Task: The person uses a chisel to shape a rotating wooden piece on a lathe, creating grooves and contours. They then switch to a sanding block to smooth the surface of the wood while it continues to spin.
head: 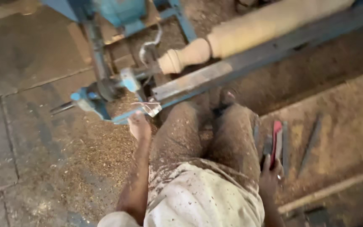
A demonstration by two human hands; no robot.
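Reaching far-left, the left hand [139, 125] rests open-fingered by the blue lathe frame [101, 105] below the pale turned spindle [232, 38], while the right hand [270, 174] grips a red-handled chisel [276, 141] beside other chisels [311, 143] on the sawdusty ledge [349, 126].

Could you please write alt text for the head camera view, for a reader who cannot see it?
A person sits at a blue wood lathe holding a pale turned spindle. The left hand reaches toward the lathe; the right hand grips a red-handled tool. Sawdust covers their legs.
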